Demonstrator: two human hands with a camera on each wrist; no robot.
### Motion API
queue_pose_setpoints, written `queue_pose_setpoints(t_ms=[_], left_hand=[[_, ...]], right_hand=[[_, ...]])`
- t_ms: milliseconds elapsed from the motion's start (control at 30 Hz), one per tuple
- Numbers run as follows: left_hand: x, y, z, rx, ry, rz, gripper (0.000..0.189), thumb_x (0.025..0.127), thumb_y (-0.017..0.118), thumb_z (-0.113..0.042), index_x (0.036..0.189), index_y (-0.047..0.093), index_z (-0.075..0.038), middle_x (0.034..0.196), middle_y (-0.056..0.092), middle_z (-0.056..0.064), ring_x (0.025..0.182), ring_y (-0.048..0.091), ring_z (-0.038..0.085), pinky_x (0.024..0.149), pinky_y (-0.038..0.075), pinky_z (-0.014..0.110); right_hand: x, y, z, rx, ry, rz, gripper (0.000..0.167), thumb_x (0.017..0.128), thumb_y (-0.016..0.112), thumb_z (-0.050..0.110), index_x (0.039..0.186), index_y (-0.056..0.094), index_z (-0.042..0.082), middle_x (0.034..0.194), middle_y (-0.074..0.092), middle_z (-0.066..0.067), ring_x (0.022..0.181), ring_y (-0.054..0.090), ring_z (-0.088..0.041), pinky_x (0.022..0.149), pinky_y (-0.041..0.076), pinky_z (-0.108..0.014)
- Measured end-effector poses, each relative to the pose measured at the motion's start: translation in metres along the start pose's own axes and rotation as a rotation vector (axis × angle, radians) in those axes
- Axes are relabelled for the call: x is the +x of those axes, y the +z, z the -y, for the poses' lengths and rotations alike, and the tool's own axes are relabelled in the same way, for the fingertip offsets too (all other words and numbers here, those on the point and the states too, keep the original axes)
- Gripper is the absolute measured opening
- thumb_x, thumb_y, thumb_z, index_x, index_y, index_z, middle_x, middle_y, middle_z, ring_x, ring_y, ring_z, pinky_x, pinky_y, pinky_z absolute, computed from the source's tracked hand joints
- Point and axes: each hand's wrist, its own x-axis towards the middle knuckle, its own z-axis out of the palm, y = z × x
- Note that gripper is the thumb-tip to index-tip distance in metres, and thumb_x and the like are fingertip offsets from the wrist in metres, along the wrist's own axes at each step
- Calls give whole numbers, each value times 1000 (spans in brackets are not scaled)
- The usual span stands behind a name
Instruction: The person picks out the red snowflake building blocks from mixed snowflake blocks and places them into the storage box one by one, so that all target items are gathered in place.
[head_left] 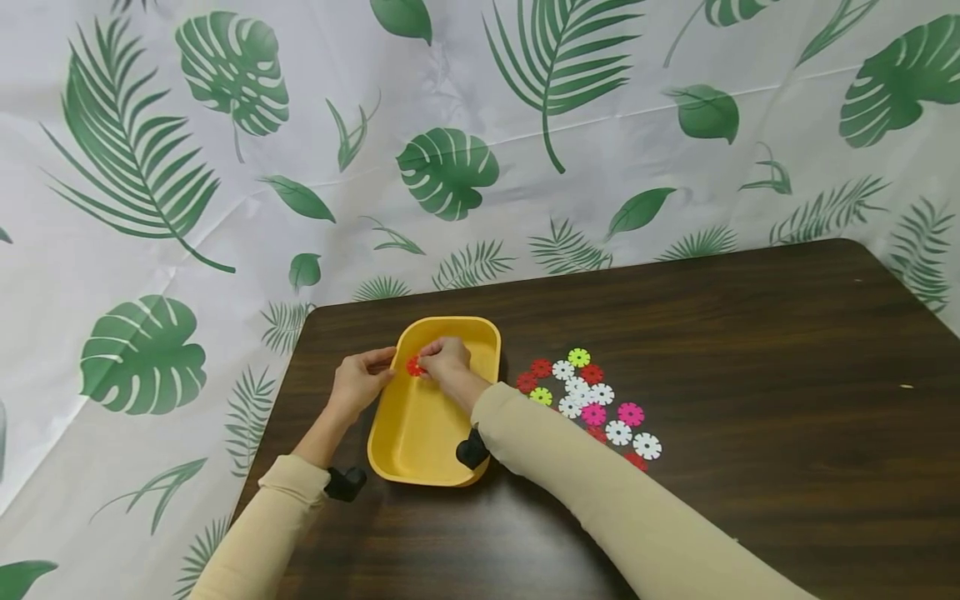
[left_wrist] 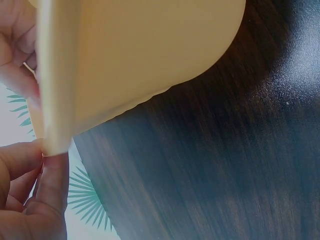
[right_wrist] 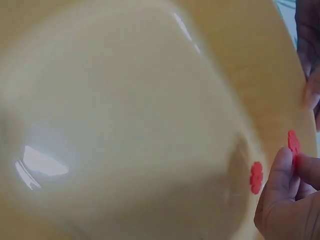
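One red notched plastic disc point(right_wrist: 256, 177) lies in the yellow plastic tub point(head_left: 427, 442), which the left hand point(head_left: 358, 385) grips; the right hand point(head_left: 448, 364) pinches another disc point(right_wrist: 293, 141); multicoloured discs point(head_left: 582, 395) remain outside

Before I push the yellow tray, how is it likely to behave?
The yellow tray is probably light: its walls look thin. It may slide rather than tip, having a broad base on the glossy table. It seems fairly stiff: its rim shows no sag.

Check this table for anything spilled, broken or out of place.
Nothing plainly spilled or broken. One oddity: a small pale fleck on the right of the dark table, apart from the notched discs; too small to tell whether scrap or scuff.
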Motion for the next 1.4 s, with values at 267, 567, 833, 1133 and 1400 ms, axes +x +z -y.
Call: queue_pose_setpoints(t_ms=[267,567,833,1133,1400], left_hand=[[-1,0,-1,-3,-6,-7,38,88,60,1,127,57,3,121,61,23,108,62,33,86,54,36],[-3,1,-1,-4,-25,-7,38,89,61,-1,127,58,1,121,61,22,107,62,33,85,55,36],[-3,1,-2,-1,-23,-8,39,88,62,0,127,57,1,121,62,22,107,62,33,85,54,38],[-2,2,-2,0,-19,-7,39,88,62,-1,127,58,1,120,62,21,106,62,33,86,54,38],[-3,1,-1,11,-10,-8,39,88,62,-1,127,57,2,121,61,22,107,62,34,87,53,39]], right_hand=[[8,0,-9,-88,12,-31,8,79,70,-5,75,67,1,76,62,-9,56,62,-19,63,59,-32],[12,0,-15,-246,-21,-64,9,79,70,-2,72,68,4,72,62,-6,43,50,-10,47,52,-21],[8,0,-14,-445,-96,-92,13,80,69,7,68,67,13,67,63,1,50,51,-12,45,43,-18],[8,1,-17,-503,-129,-96,13,80,69,8,68,67,14,71,63,0,59,54,-15,54,46,-23],[8,2,-19,-523,-156,-98,13,80,68,8,68,66,13,73,63,0,62,54,-15,56,46,-24]])
